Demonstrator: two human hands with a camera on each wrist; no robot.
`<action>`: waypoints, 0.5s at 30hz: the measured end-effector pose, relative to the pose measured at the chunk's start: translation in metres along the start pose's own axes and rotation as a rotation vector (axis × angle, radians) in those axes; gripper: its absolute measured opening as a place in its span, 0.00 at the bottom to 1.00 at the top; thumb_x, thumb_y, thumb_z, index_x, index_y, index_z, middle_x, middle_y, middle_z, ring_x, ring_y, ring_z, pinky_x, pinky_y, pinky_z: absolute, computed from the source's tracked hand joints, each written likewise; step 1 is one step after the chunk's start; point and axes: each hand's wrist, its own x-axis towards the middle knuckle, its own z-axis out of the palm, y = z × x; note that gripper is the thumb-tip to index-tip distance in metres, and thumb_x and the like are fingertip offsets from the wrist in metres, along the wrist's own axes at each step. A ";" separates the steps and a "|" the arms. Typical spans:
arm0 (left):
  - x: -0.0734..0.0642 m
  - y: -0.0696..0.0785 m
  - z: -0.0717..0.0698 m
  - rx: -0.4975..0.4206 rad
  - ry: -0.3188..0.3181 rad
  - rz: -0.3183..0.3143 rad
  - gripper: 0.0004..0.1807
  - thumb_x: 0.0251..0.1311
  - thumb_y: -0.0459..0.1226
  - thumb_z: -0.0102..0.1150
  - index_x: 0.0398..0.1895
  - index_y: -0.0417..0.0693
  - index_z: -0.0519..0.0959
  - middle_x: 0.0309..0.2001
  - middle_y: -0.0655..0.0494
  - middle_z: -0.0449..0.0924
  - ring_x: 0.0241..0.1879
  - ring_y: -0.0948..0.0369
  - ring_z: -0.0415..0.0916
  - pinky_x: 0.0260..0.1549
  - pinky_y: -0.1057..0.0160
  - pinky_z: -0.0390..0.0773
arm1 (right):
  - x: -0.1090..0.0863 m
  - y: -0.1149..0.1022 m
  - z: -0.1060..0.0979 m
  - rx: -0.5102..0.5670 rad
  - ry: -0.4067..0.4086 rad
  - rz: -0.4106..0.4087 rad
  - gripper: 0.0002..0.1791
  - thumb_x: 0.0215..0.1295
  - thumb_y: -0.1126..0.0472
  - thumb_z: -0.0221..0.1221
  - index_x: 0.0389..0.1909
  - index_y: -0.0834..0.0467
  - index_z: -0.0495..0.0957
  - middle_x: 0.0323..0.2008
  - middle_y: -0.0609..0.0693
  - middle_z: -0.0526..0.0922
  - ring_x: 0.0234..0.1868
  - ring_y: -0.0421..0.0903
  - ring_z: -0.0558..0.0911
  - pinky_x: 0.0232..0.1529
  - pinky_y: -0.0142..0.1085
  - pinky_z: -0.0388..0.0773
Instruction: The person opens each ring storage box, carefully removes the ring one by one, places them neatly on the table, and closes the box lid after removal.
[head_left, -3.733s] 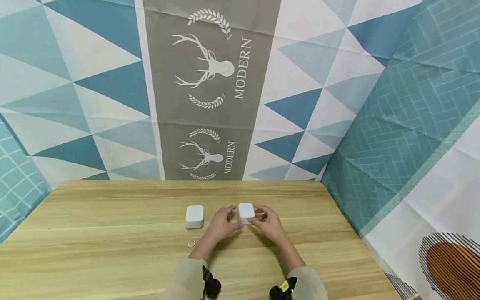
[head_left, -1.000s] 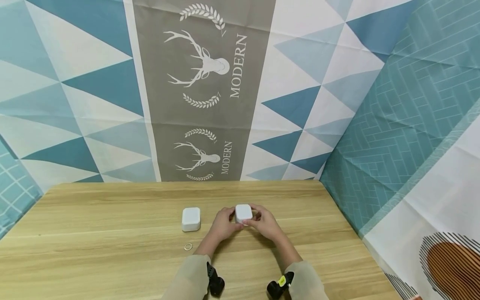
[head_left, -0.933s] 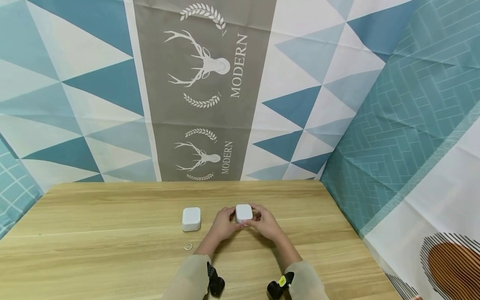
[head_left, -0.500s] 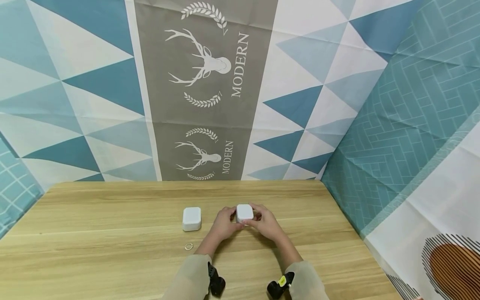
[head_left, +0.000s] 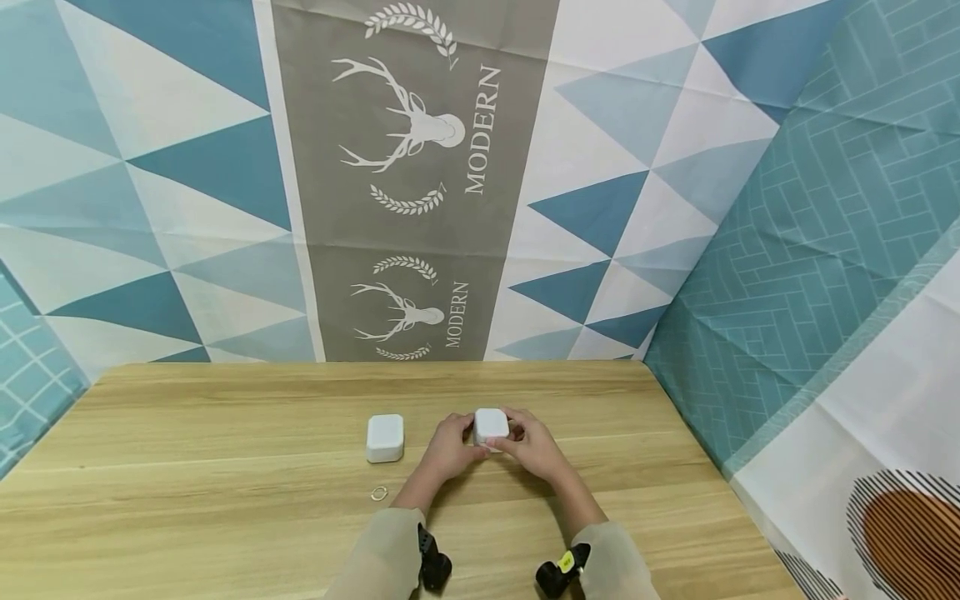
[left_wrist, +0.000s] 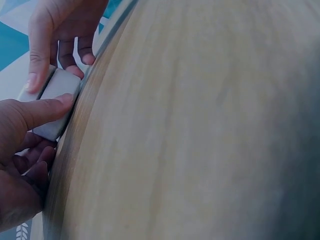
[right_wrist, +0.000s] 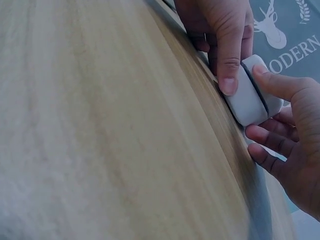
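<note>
While both hands (head_left: 447, 451) (head_left: 537, 451) pinch rt wht box (head_left: 491, 423), inside hidden, hands cropped in wrist vws

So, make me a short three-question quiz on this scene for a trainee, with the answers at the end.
1. True or false: the left hand and the right hand both grip the same white box.
2. Multiple choice: where is the small ring?
a) on top of a box
b) on the table
c) in the right hand
3. Counting: how many white boxes show in the head view?

Key:
1. True.
2. b.
3. Two: the one in the hands and a second box standing to the left of them.
</note>
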 end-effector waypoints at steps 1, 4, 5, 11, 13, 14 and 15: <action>0.000 0.000 0.000 -0.002 0.000 0.000 0.37 0.47 0.39 0.70 0.59 0.30 0.69 0.46 0.41 0.75 0.47 0.51 0.73 0.50 0.49 0.75 | 0.000 0.000 0.000 0.000 -0.002 0.003 0.37 0.56 0.47 0.63 0.64 0.62 0.67 0.51 0.54 0.75 0.38 0.44 0.74 0.34 0.30 0.74; 0.000 0.001 0.000 -0.003 -0.001 0.001 0.36 0.47 0.39 0.70 0.59 0.30 0.69 0.47 0.41 0.75 0.48 0.50 0.73 0.50 0.49 0.74 | 0.000 0.000 0.000 0.005 -0.007 0.011 0.37 0.57 0.47 0.63 0.63 0.61 0.67 0.51 0.54 0.75 0.38 0.44 0.74 0.35 0.31 0.75; 0.000 0.001 0.000 -0.004 -0.001 0.000 0.36 0.47 0.39 0.70 0.59 0.30 0.70 0.46 0.41 0.75 0.48 0.50 0.73 0.50 0.49 0.74 | 0.000 0.000 0.000 0.007 -0.007 0.017 0.36 0.57 0.47 0.63 0.63 0.61 0.67 0.51 0.54 0.75 0.38 0.44 0.74 0.35 0.31 0.75; 0.000 0.001 0.000 0.008 0.000 -0.008 0.37 0.46 0.39 0.71 0.59 0.31 0.70 0.47 0.41 0.75 0.49 0.49 0.73 0.52 0.49 0.74 | 0.001 0.000 0.000 0.016 -0.004 0.022 0.36 0.57 0.46 0.63 0.63 0.60 0.68 0.50 0.54 0.75 0.38 0.44 0.74 0.35 0.32 0.75; 0.001 0.000 0.000 0.010 0.000 -0.009 0.37 0.46 0.39 0.71 0.59 0.30 0.69 0.47 0.41 0.75 0.49 0.49 0.73 0.52 0.49 0.74 | 0.001 0.000 0.001 0.018 -0.001 0.024 0.37 0.56 0.46 0.63 0.63 0.61 0.68 0.51 0.54 0.75 0.38 0.44 0.74 0.34 0.32 0.75; 0.001 0.000 0.000 0.009 -0.001 -0.010 0.37 0.46 0.39 0.71 0.59 0.30 0.69 0.47 0.41 0.75 0.49 0.49 0.73 0.52 0.49 0.74 | 0.001 0.001 0.001 0.019 -0.002 0.020 0.36 0.57 0.46 0.63 0.63 0.61 0.68 0.51 0.54 0.75 0.38 0.44 0.74 0.34 0.32 0.75; 0.001 0.000 0.000 0.008 -0.001 -0.010 0.37 0.46 0.39 0.71 0.59 0.31 0.70 0.47 0.41 0.75 0.49 0.49 0.73 0.52 0.49 0.74 | 0.002 0.001 0.001 0.020 0.000 0.021 0.36 0.57 0.47 0.63 0.63 0.61 0.68 0.50 0.54 0.75 0.38 0.44 0.74 0.34 0.32 0.74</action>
